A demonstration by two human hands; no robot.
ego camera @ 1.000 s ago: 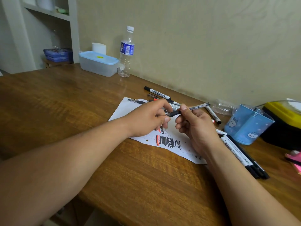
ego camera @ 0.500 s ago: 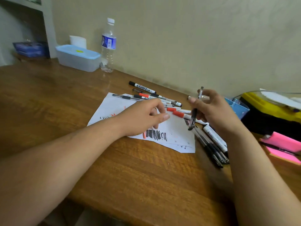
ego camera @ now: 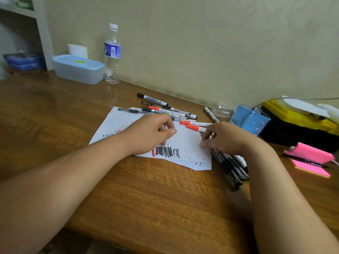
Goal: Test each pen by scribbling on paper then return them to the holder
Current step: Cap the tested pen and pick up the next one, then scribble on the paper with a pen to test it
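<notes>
Nearest, bare wooden table. At 3 o'clock of the paper, a bundle of black pens lying side by side, tips toward the near edge. Black and orange scribbles along the sheet's near side.

Left hand resting on the sheet, fingers curled under, thumb out; cannot tell whether holding anything. Right hand down on the far end of the bundle, fingertips bent onto the pens; cannot tell whether pinching one or merely touching.

Farther out at 3 o'clock, pink sticky notes with a dark pen laid across. At 12 o'clock of the paper, loose markers, orange-capped and black-capped, some overlapping the sheet.

At 2 o'clock, blue pen holder, upright, divided into compartments, contents not made out. At its 3 o'clock, yellow-topped black box with white sheets on top.

At 10 o'clock by the wall, translucent tub with blue lid, contents hidden, and just beside it a clear water bottle, upright
</notes>
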